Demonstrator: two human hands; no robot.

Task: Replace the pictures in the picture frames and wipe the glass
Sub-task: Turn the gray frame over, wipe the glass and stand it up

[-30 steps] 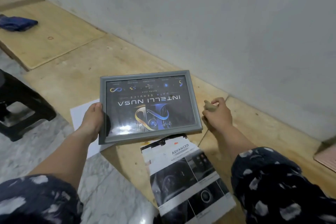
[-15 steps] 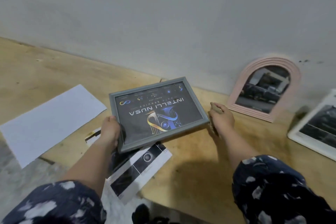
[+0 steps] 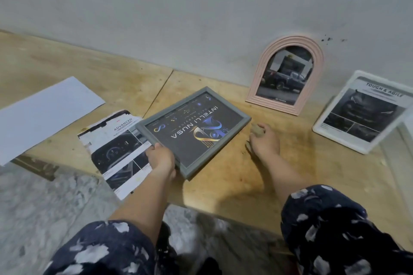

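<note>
My left hand (image 3: 161, 158) grips the grey frame (image 3: 194, 131) by its near corner, tilted above the wooden board (image 3: 234, 176). Right hand (image 3: 264, 139) clutches a small cloth wad (image 3: 257, 130). Light, stiff, glass fragile: I'd hold edges only.

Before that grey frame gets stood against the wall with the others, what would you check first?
1. Left hand grips the grey frame firmly: ok.
2. New picture sits in the frame: ok, though upside down from this view.
3. Glass wiped clean: cannot tell.
4. Right hand free to help: not ok, it holds a small brown wad.
5. Room at the wall left of the pink frame: ok.
6. Old printout clear of the path: ok, it lies to the left.
</note>
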